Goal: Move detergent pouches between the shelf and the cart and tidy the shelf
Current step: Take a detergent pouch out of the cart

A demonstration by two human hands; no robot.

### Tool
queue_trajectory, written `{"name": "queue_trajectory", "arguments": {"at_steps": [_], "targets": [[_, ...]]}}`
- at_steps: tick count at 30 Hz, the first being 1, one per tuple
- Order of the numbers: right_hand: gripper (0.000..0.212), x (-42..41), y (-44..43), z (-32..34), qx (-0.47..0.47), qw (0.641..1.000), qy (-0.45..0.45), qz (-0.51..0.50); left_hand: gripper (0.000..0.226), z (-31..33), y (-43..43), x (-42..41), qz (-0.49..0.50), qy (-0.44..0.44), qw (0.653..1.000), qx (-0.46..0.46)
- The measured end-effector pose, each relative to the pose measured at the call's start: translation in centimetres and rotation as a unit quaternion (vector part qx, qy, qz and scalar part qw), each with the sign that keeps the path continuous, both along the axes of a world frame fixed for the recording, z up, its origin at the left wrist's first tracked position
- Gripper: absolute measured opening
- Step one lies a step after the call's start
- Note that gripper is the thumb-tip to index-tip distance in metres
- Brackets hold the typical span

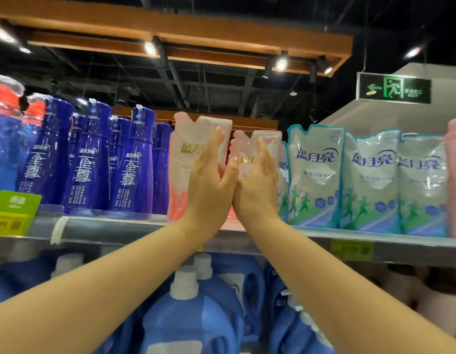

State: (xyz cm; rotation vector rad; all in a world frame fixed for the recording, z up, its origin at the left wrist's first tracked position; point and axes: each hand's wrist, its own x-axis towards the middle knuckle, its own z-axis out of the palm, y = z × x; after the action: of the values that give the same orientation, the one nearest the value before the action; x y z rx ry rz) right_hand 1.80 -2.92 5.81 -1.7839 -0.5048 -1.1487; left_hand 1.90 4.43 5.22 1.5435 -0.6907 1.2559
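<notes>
Presses pink pouches (182, 159) upright on the shelf (114, 227) at twelve o'clock, left hand (209, 190) and right hand (257, 190) flat, straight-fingered, heels touching. Tidying, apparently; next likely calls for squaring them against white-blue pouches (316, 175) at three o'clock.

Left hand (209, 185) and right hand (257, 182) flat on the pink pouches (183, 159), no gap between them. Blue bottles (140, 169) wall off just left of the grip, white-and-teal pouches (313, 175) just right. Open air above, shelf edge (119, 226) right below.
</notes>
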Motion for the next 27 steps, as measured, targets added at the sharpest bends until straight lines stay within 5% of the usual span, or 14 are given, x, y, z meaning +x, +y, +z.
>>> {"name": "queue_trajectory", "arguments": {"at_steps": [7,14,18,27], "targets": [[0.064,-12.4,-13.2,-4.0,-0.013,0.998,0.001,-0.063,0.042,-2.9,-11.4,-9.2,-0.234,0.037,0.968,-0.086],[0.035,-26.1,-30.3,-11.1,0.052,0.984,0.1,-0.139,0.022,-9.8,-29.8,-18.4,-0.406,0.173,0.897,-0.041],[0.017,-33.8,-40.7,-16.3,0.093,0.944,0.155,-0.276,0.023,-15.3,-40.9,-23.2,-0.454,0.242,0.857,0.013],[0.021,-45.1,-62.0,-27.0,0.241,0.809,0.217,-0.49,0.025,-26.0,-67.9,-32.5,-0.594,0.346,0.716,0.121]]}}
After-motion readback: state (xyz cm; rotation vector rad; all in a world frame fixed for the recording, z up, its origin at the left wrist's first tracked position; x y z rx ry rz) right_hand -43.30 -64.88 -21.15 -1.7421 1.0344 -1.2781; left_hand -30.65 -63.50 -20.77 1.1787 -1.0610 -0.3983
